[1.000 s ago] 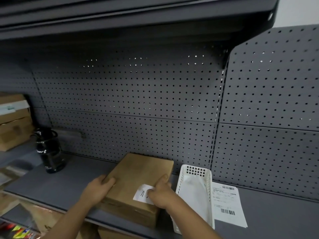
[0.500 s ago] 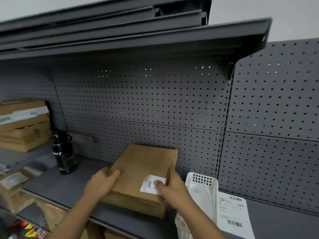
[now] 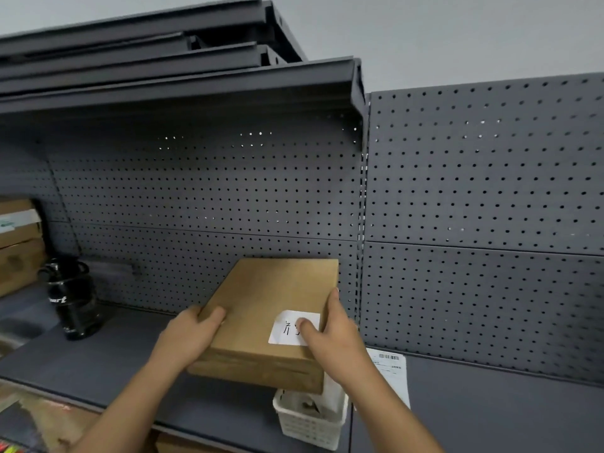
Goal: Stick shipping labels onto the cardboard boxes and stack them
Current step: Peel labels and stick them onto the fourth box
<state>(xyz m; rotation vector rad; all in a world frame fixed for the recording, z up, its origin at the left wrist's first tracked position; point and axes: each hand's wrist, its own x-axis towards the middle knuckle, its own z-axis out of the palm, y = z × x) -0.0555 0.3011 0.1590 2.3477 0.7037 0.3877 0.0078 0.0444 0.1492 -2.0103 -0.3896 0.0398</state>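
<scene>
Head view: white basket (image 3: 310, 426) half behind cardboard box (image 3: 274, 299), label (image 3: 287, 328) handwriting unclear.

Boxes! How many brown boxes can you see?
3: held box in the middle, gripped by left hand and right hand; top box and bottom box stacked at the far left edge. That stack is cut off, so more may hide.

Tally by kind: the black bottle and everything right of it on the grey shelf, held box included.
Brown cardboard box, gripped by left hand and right hand: 1
Small white handwritten label on the box: 1
Black plastic bottle: 1
White plastic lattice basket (contents unclear): 1
White printed barcode sheet: 1
Total: 5
</scene>
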